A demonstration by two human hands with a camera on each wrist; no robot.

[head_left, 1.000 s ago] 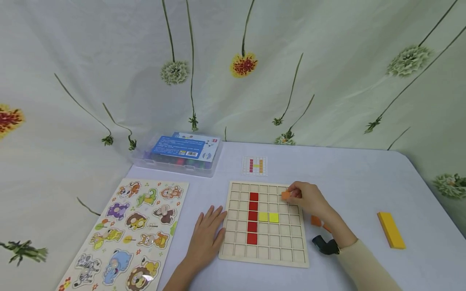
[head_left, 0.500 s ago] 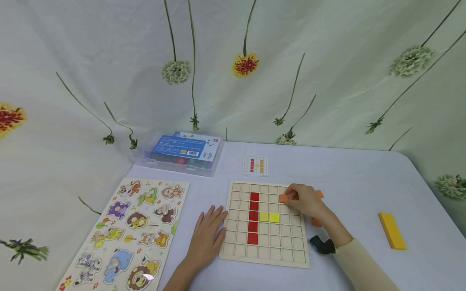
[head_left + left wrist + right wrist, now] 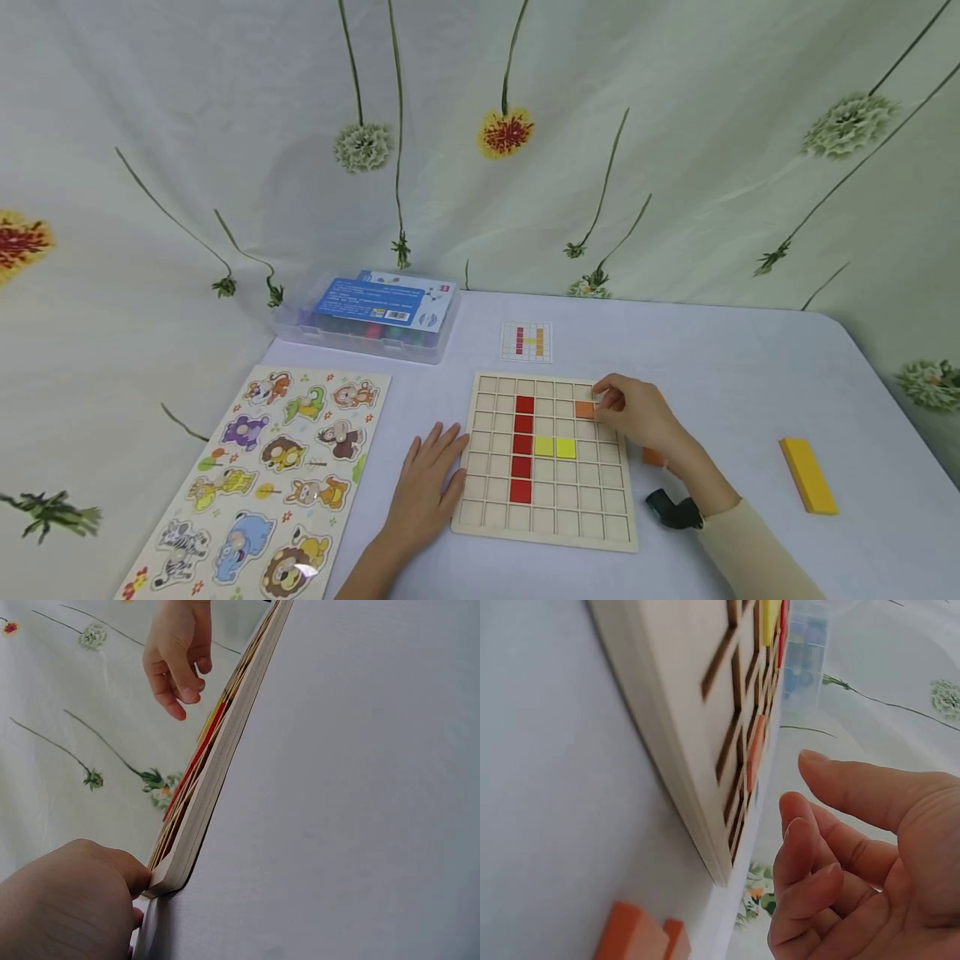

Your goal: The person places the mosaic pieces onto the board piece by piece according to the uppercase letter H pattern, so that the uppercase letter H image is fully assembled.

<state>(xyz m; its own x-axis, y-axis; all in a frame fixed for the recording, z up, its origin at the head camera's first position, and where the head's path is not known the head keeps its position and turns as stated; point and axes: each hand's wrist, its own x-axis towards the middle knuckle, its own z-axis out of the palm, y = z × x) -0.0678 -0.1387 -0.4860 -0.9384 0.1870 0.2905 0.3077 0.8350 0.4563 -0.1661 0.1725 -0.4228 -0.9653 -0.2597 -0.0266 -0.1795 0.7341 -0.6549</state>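
Note:
A wooden grid board (image 3: 592, 500) lies on the table with a column of several red tiles (image 3: 521, 443) and two yellow tiles (image 3: 543, 447). An orange tile (image 3: 584, 410) sits in a cell near its upper right corner. Just right of that tile is my right hand (image 3: 637, 410); in the right wrist view its thumb and fingers stand apart with nothing between them, away from the orange tile (image 3: 756, 754). My left hand (image 3: 425, 483) rests flat on the table, its fingertips touching the board's left edge. More orange tiles (image 3: 652, 457) lie beside the board, partly hidden by the right arm.
A pattern card (image 3: 527, 342) lies behind the board. At the back left is a clear plastic box (image 3: 360, 346) with a blue booklet on it. An animal puzzle board (image 3: 300, 454) lies left, a yellow block (image 3: 807, 477) far right. A black curved object (image 3: 673, 508) is near the right wrist.
My right hand brought the orange tile down into a cell, let it go and drew back slightly to the right. The left hand stays in place.

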